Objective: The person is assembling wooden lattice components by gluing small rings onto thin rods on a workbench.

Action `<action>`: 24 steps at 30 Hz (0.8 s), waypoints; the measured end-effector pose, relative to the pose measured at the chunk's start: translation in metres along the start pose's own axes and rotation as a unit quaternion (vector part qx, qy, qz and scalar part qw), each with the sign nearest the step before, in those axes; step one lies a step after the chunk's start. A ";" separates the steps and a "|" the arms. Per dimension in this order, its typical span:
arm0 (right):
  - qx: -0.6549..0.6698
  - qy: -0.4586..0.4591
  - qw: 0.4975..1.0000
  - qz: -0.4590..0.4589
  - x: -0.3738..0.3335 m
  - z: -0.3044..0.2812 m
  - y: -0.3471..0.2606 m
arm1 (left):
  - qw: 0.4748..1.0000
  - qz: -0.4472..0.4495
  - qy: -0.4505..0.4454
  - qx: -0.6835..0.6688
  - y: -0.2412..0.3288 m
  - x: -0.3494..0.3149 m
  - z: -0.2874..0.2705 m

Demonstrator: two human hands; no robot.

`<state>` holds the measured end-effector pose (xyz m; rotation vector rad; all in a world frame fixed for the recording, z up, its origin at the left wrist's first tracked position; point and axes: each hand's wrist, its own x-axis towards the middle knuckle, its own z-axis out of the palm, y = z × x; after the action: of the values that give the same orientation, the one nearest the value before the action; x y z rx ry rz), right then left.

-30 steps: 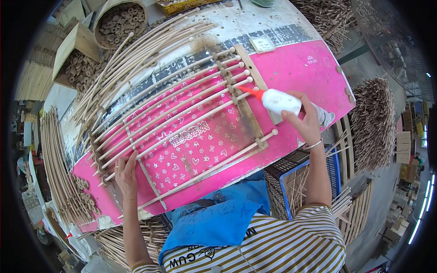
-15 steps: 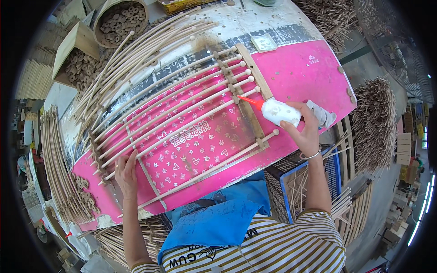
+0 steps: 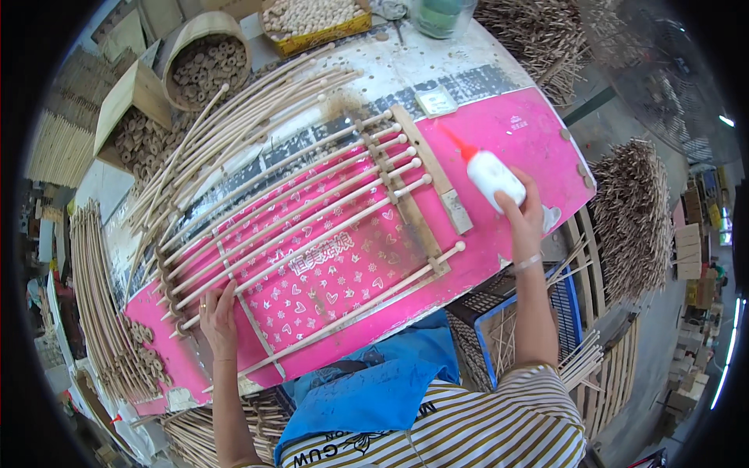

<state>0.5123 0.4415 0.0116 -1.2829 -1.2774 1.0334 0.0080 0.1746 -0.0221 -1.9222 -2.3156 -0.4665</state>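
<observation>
A white squeeze bottle with a red pointed nozzle (image 3: 493,178) is gripped in my right hand (image 3: 527,209). Its nozzle points up and left, over the pink surface. My left hand (image 3: 220,321) has its fingers closed around the lower left part of the nearest of several side-by-side wooden sticks (image 3: 312,243). Small round balls cap the right ends of these sticks. A notched wooden rack (image 3: 415,221) supports them near those ends, and a second notched strip (image 3: 165,274) lies under their left ends. One more ball-ended stick (image 3: 351,296) rests separately, closer to me.
A wooden block (image 3: 427,168) lies beside the ball ends. Behind are loose ball-ended sticks (image 3: 257,109), a round tub (image 3: 173,72) of wooden rings, and a yellow tray (image 3: 328,35) of balls. A blue-rimmed crate (image 3: 488,331) stands at the near right table edge.
My right hand has drawn the bottle away from the sticks' ball ends, rightward, and its nozzle has tipped upward. My left hand stays at the stick. The view has shifted slightly.
</observation>
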 end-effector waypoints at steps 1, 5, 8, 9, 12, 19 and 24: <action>0.028 0.032 0.999 -0.008 0.019 0.010 0.015 | 1.000 0.008 0.004 -0.004 -0.003 -0.003 -0.002; 0.017 0.092 0.994 -0.051 0.071 0.036 0.069 | 1.000 0.009 -0.008 -0.010 0.000 -0.002 -0.003; -0.167 0.107 0.977 -0.078 0.078 0.044 0.079 | 1.000 0.003 -0.004 -0.016 0.001 -0.001 -0.002; -0.228 0.111 0.963 -0.095 0.078 0.044 0.080 | 1.000 -0.006 -0.010 -0.017 0.001 -0.001 -0.002; -0.422 0.105 0.877 -0.202 0.071 0.042 0.061 | 0.999 -0.020 -0.011 -0.034 -0.002 0.001 0.001; -0.030 -0.214 0.968 0.127 -0.023 0.088 0.018 | 0.996 -0.037 0.029 -0.077 0.004 0.000 -0.023; 0.266 -0.219 0.906 0.247 -0.037 0.131 -0.003 | 0.996 -0.031 0.053 -0.070 0.002 -0.011 -0.043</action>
<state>0.3798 0.4156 -0.0049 -0.9837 -0.8817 1.9678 0.0070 0.1523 0.0161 -1.8365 -2.3380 -0.7372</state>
